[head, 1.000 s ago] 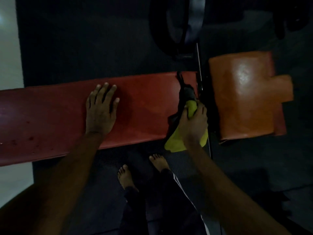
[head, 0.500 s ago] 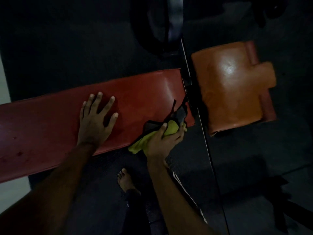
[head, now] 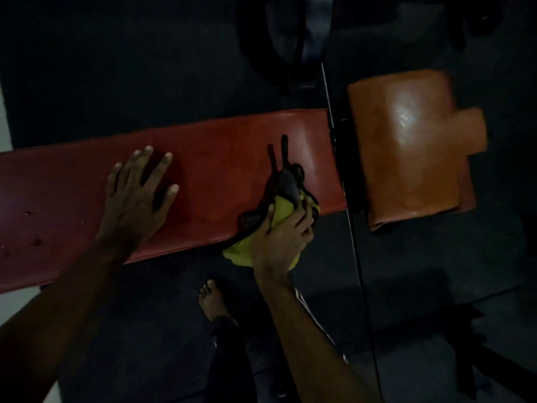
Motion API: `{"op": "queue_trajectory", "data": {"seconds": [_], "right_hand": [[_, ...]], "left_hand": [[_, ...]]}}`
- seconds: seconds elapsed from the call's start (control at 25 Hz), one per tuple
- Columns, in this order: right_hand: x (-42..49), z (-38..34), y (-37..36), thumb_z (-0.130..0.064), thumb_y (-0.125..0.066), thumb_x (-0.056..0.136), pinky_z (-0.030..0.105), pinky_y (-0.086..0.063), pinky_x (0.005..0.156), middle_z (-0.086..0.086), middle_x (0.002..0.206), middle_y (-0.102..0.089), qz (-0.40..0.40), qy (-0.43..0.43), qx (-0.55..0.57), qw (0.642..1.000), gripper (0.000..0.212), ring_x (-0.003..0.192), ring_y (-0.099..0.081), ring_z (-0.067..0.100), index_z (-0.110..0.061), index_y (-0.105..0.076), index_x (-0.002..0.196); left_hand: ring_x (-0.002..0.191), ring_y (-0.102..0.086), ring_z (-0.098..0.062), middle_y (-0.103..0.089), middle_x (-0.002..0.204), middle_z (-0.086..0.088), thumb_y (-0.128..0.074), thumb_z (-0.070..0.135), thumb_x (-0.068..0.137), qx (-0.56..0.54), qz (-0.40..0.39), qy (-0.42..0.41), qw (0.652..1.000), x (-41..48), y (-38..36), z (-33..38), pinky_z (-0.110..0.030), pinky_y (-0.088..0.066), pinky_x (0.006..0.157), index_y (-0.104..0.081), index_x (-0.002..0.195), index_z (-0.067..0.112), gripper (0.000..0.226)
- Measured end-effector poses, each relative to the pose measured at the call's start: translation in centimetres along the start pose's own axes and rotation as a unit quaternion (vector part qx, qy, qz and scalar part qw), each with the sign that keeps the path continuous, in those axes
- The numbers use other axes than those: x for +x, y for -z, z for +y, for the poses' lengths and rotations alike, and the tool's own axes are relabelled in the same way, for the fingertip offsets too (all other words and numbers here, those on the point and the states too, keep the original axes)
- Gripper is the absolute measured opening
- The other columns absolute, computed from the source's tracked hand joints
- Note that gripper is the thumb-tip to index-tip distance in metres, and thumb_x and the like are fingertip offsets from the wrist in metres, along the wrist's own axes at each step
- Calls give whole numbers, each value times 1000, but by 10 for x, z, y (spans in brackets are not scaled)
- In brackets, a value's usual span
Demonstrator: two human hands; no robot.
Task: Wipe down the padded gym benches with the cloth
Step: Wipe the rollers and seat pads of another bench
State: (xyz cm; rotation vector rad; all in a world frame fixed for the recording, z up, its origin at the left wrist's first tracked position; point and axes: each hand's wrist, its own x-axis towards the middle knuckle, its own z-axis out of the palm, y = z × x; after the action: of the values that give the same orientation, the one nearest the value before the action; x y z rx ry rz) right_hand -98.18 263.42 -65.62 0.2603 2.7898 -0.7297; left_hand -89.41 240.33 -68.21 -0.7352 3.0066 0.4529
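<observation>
A long red padded bench (head: 226,158) runs across the view from the left edge to the middle. My left hand (head: 136,199) rests flat on it, fingers spread. My right hand (head: 283,237) grips a bunched yellow and dark cloth (head: 283,205) at the bench's near edge, close to its right end. Part of the cloth hangs below the edge, and dark strips of it lie on the pad. A shorter orange pad (head: 406,146) sits to the right, across a narrow gap.
A dark metal bar (head: 345,199) runs down through the gap between the two pads. Dark gym equipment (head: 293,39) stands behind the bench. The floor is dark rubber matting, with my bare foot (head: 210,298) below the bench and pale floor at the left edge.
My right hand has slid the cloth from the bench's right end leftward along the near edge, then a little back up onto the pad. My left hand stays flat on the bench.
</observation>
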Motion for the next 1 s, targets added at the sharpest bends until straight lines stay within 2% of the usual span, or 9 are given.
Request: {"op": "queue_trajectory", "data": {"seconds": [0.08,0.16,0.32,0.4,0.56,0.64,0.8,0.88,1.0], "right_hand": [[10,16,7,-49,-42,104,53,-33,110,12,156,-34,-21,69,-96,993,59,129,-39,42,-9,-38,148],[30,21,15,-45,-44,105,52,-36,104,16,146,-44,1,111,-124,986,53,120,-45,41,-6,-45,139],[75,-19,9,-42,-46,103,51,-36,105,18,141,-45,14,87,-150,985,56,125,-42,40,-3,-41,143],[82,-47,0,-47,-49,101,52,-35,110,19,149,-39,-12,115,-150,982,67,131,-40,41,-5,-34,150],[77,-39,17,-62,-54,96,50,-10,122,12,169,-5,-134,314,-115,933,91,155,-10,32,-24,-4,163],[86,-21,30,-65,-51,97,53,-14,125,5,170,-7,-160,364,-181,900,84,156,-8,27,-33,-8,162],[95,-34,7,-67,-45,97,59,-20,122,-5,166,-22,-88,293,-177,936,68,154,-17,30,-40,-28,157],[95,-47,-7,-66,-38,98,60,-22,121,-4,165,-27,-71,307,-160,935,63,152,-22,33,-38,-34,154],[91,-69,-21,-61,-34,101,58,-24,120,-3,165,-26,-105,399,-194,890,60,150,-25,38,-36,-33,156]], "left_hand": [[149,-24,-34,-25,162,-14,-31,50,100,19,0,-23,1000,-2,-2,-6,-42,-7,120,-30,157,24,62],[149,-24,-34,-26,162,-14,-29,52,100,22,6,-30,999,0,-2,-8,-46,-10,120,-29,157,23,64],[152,-19,-29,-22,165,-9,-34,54,98,19,20,35,999,-4,-10,-7,-53,-7,120,-27,158,26,66],[152,-19,-27,-23,165,-7,-35,55,99,15,21,41,999,-3,-10,-6,-53,-7,121,-27,158,27,66],[152,-19,-28,-24,165,-7,-36,56,98,0,10,43,999,-2,-9,-8,-52,-7,122,-26,158,28,67],[152,-20,-28,-25,164,-7,-35,56,98,5,13,41,999,-3,-11,-9,-52,-8,122,-26,158,28,67],[152,-19,-28,-25,164,-8,-34,58,97,-4,7,37,999,-1,-12,-12,-51,-7,122,-25,158,28,68],[152,-20,-27,-25,163,-8,-36,60,97,-4,20,43,999,-2,-15,-13,-50,-7,123,-25,158,25,71],[151,-22,-27,-28,162,-10,-44,61,94,-35,51,74,995,-4,-18,-15,-48,-8,124,-26,157,13,81]]}}
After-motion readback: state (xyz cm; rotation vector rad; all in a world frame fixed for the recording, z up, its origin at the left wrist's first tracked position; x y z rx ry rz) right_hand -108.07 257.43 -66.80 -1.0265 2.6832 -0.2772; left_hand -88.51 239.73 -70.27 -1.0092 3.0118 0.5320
